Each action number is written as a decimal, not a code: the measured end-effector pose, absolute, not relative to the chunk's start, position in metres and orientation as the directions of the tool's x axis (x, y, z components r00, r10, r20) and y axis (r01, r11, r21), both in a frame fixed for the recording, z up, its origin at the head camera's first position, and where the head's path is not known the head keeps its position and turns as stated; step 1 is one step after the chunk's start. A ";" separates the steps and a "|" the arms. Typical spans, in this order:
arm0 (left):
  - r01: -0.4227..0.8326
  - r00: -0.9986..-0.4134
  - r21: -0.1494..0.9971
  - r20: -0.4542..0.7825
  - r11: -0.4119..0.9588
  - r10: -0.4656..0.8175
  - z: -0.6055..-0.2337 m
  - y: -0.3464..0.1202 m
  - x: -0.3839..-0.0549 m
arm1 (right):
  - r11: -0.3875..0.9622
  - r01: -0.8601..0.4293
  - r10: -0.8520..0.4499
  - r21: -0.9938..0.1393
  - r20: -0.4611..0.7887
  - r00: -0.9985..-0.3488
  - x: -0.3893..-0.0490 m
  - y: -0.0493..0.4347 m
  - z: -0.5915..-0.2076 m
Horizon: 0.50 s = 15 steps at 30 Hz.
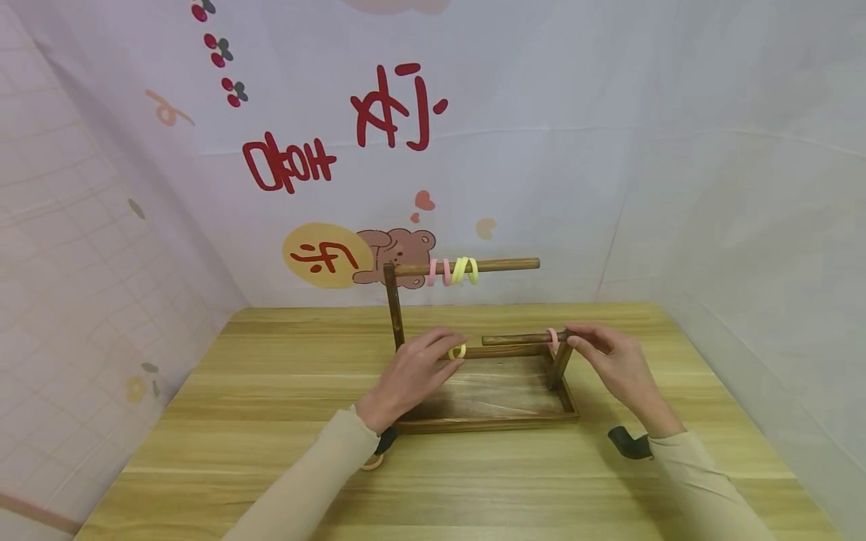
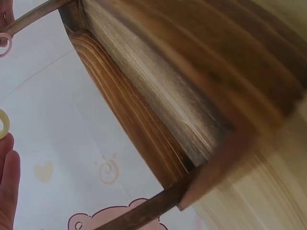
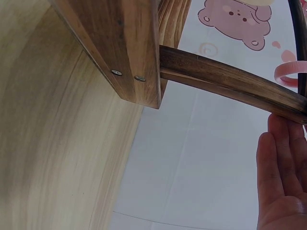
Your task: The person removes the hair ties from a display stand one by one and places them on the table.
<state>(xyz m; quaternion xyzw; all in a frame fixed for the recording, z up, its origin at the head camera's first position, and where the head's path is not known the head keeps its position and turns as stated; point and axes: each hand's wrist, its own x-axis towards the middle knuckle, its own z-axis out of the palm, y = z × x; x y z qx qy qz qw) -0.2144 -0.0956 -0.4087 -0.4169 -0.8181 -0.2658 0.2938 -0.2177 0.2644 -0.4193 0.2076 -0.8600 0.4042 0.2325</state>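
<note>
Yellow ring [image 1: 463, 351] pinched narrowly in the fingertips of my left hand [image 1: 413, 370], held just left of the lower bar's [image 1: 517, 340] free end, not touching it. Right hand [image 1: 612, 362]: thumb and fingers grip the wooden stand [image 1: 487, 425] at the corner where that bar meets its short post. One pink ring [image 1: 552, 342] hangs on the lower bar, just beside my right fingertips. Upper bar [image 1: 510, 264], behind: two pink rings [image 1: 432, 273], then yellow rings [image 1: 457, 271] to their right. Stand sits on the table [image 1: 514, 488].
</note>
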 end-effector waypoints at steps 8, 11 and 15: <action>0.844 -0.487 0.200 0.677 0.498 0.553 -0.409 -0.109 -0.204 | 0.591 -0.541 -0.165 -0.599 0.567 -0.807 -0.217 0.264 -0.418; 0.843 -0.494 0.205 0.663 0.498 0.563 -0.410 -0.114 -0.199 | 0.595 -0.537 -0.164 -0.599 0.563 -0.810 -0.217 0.264 -0.418; 0.829 -0.522 0.222 0.637 0.513 0.568 -0.411 -0.121 -0.191 | 0.598 -0.535 -0.166 -0.597 0.561 -0.811 -0.218 0.264 -0.418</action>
